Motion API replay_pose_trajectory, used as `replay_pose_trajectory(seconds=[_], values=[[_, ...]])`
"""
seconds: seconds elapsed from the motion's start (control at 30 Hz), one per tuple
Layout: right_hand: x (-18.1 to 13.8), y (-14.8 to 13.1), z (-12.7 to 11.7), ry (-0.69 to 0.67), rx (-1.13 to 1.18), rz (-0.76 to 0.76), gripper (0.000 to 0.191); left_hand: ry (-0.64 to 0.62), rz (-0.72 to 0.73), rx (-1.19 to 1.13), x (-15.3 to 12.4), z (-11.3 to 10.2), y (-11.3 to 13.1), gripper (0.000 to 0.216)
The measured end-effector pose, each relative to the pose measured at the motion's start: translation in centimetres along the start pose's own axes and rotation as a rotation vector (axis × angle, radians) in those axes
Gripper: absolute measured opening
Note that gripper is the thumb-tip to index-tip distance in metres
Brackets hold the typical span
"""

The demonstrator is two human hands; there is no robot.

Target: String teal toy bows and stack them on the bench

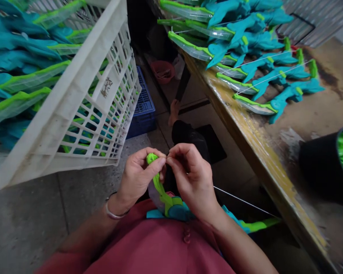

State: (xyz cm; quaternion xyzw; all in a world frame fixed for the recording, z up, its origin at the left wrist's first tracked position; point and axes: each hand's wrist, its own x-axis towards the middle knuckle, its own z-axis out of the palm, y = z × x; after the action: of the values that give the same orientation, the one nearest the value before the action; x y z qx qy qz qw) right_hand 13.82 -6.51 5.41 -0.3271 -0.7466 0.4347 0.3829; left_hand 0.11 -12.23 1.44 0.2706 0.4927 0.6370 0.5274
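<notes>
A toy bow [165,199] with lime-green limbs and a teal body lies across my lap, partly hidden behind my right forearm. My left hand [137,173] is closed round the tip of its near green limb, thumb pressed on the end. Tight against that tip, my right hand [193,177] pinches thumb and forefinger together. A white string [242,199] runs from behind my right hand to the bow's other green limb [264,225]. The string's end is most likely between my right fingertips, but it is too small to see clearly.
At left stands a white plastic crate [100,91] full of similar toy bows. More strung bows [263,76] rest on the worn table [246,140] at right, near a black bucket [317,167] of green parts. A blue crate [143,118] and pink basin [162,72] sit on the floor.
</notes>
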Motion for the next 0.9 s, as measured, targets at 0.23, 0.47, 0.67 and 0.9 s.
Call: replay_pose_trajectory(seconds=[0.23, 0.47, 0.67, 0.9], values=[[0.2, 0.0, -0.3, -0.015, 0.03, 0.014, 0.014, -0.016, 0.0, 0.151, -0.3, -0.2, 0.4, 0.01], [0.1, 0.2, -0.5, -0.013, -0.019, 0.012, 0.016, 0.003, 0.004, 0.053, -0.5, 0.4, 0.1, 0.015], [0.0, 0.4, -0.7, 0.003, -0.042, 0.015, 0.016, -0.007, 0.035, 0.025, -0.5, 0.5, -0.2, 0.014], [-0.1, 0.8, -0.3, 0.048, -0.175, -0.155, 0.015, -0.079, -0.028, -0.17, 0.0, 0.3, -0.6, 0.013]])
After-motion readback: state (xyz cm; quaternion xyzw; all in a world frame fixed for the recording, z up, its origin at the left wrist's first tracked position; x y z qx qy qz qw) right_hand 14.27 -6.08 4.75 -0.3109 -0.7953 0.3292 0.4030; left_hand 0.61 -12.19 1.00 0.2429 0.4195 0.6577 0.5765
